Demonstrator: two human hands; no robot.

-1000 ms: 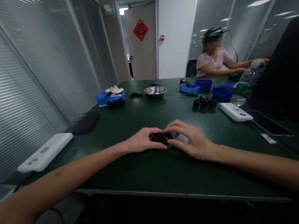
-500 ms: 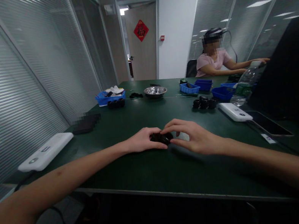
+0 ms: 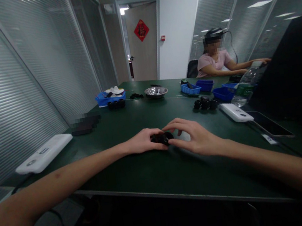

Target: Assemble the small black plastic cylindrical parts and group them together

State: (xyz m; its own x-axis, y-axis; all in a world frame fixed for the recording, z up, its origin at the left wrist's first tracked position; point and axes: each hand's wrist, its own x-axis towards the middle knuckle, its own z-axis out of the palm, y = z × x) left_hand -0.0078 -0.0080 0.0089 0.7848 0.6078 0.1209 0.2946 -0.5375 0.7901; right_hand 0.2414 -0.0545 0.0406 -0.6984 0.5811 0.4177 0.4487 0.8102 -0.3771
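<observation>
A small black object point(image 3: 160, 139) is held at the table point(image 3: 139, 177) between two bare hands; whether it is lifted or rested on the surface cannot be told. With the object as the centre of the dial and twelve o'clock pointing away from the wearer, the left hand point(image 3: 141, 142) is placed at nine. Its fingers are wrapped round the far side and its thumb is laid along the near side, so the object is gripped, probably to be steadied. The right hand point(image 3: 194, 136) is placed at three, its fingers arched and its thumb tip set by the object's right end, perhaps so that this end can be handled while the rest is braced; whether anything is pinched there cannot be told.

At two o'clock a cluster of black objects point(image 3: 205, 103) is set apart, and at twelve a metal bowl point(image 3: 156, 95) is placed, presumably so that small things are contained.

The object's left end is covered by the left hand, and its details are lost in gloom. At ten o'clock a dark item point(image 3: 85, 123) is blurred into blocks. A large black shape point(image 3: 292, 72) is cut off by the right edge, and what is touched by the co-worker point(image 3: 219, 62), at one o'clock, cannot be made out
</observation>
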